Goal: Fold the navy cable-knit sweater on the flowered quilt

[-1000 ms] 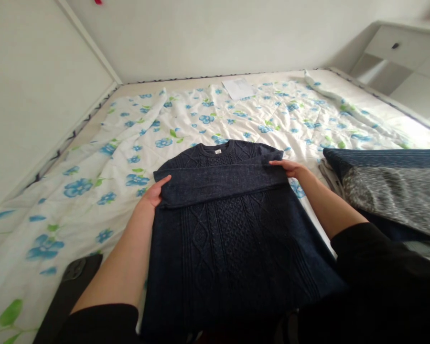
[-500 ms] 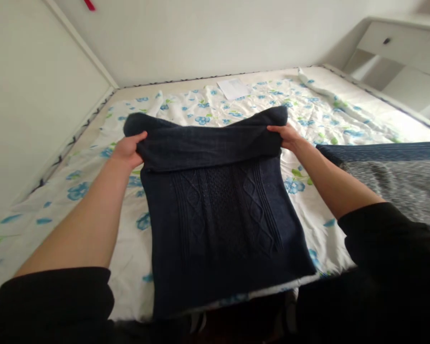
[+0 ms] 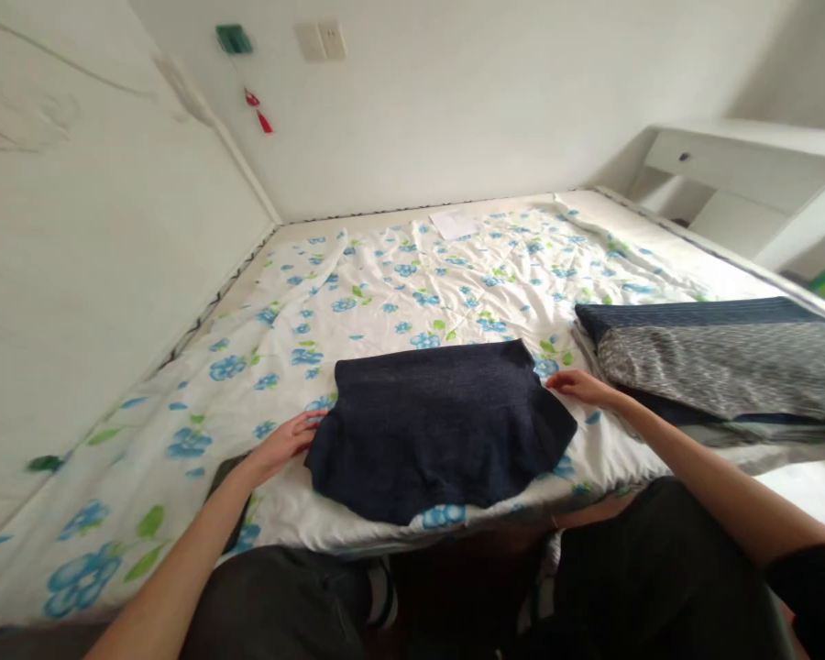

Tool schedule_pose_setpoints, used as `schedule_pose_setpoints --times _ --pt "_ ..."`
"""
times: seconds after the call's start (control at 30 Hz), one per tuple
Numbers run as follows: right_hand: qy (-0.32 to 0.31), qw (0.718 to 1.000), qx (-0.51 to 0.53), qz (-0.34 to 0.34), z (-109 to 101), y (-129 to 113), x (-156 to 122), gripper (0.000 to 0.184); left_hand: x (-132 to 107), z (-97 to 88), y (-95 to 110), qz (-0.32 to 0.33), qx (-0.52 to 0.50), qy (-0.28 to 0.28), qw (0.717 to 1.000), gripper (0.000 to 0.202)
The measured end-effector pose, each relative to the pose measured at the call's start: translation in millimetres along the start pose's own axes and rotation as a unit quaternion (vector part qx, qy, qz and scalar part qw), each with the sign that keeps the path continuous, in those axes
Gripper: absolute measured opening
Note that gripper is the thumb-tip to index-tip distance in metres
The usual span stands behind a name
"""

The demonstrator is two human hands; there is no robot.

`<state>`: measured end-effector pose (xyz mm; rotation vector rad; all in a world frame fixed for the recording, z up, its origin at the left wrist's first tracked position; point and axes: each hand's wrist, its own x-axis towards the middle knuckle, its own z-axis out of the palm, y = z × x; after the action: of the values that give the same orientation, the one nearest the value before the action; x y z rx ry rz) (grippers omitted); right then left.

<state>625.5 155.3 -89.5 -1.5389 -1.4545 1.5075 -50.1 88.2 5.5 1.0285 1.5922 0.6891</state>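
A dark navy knit sweater (image 3: pixel 440 426) lies folded in a compact rectangle near the front edge of the bed (image 3: pixel 357 312), which has a white sheet printed with blue flowers. My left hand (image 3: pixel 290 444) rests flat on the sheet, its fingertips touching the sweater's left edge. My right hand (image 3: pixel 578 386) lies with fingers spread at the sweater's right edge, just touching it. Neither hand grips the fabric.
A stack of folded clothes (image 3: pixel 715 362), grey on top of dark blue, lies on the bed to the right. A white paper (image 3: pixel 456 224) sits near the far wall. White shelving (image 3: pixel 735 179) stands at the right. A dark object (image 3: pixel 230 513) lies under my left forearm.
Both hands lifted the sweater's top end and folded it down toward me. It now lies as a smaller rectangle, and both hands have let go and rest at its sides.
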Motion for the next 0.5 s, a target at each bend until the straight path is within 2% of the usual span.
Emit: schedule_pose_setpoints --times 0.07,0.1,0.23,0.3,0.4,0.5 --pt "0.054 0.994 0.075 0.063 8 9 -11 0.018 -13 3.8 -9 -0.063 -0.037 -0.008 0.997 0.050" --pt "0.053 0.989 0.106 0.093 12 12 -17 0.019 -19 6.1 -13 -0.096 -0.052 -0.018 0.994 0.050" --pt "-0.018 0.973 0.166 0.158 39 19 -38 0.026 -39 25.2 -22 -0.182 -0.065 -0.073 0.978 0.057" --pt "-0.030 0.966 0.197 0.165 59 19 -44 0.029 -46 39.0 -24 -0.186 -0.057 -0.071 0.978 0.058" --pt "-0.006 0.962 0.219 0.160 81 15 -48 0.035 -52 53.7 -25 -0.164 -0.062 -0.037 0.984 0.049" --pt "0.023 0.965 0.208 0.156 81 10 -52 0.038 -58 52.3 -28 -0.146 -0.059 -0.021 0.987 0.046"
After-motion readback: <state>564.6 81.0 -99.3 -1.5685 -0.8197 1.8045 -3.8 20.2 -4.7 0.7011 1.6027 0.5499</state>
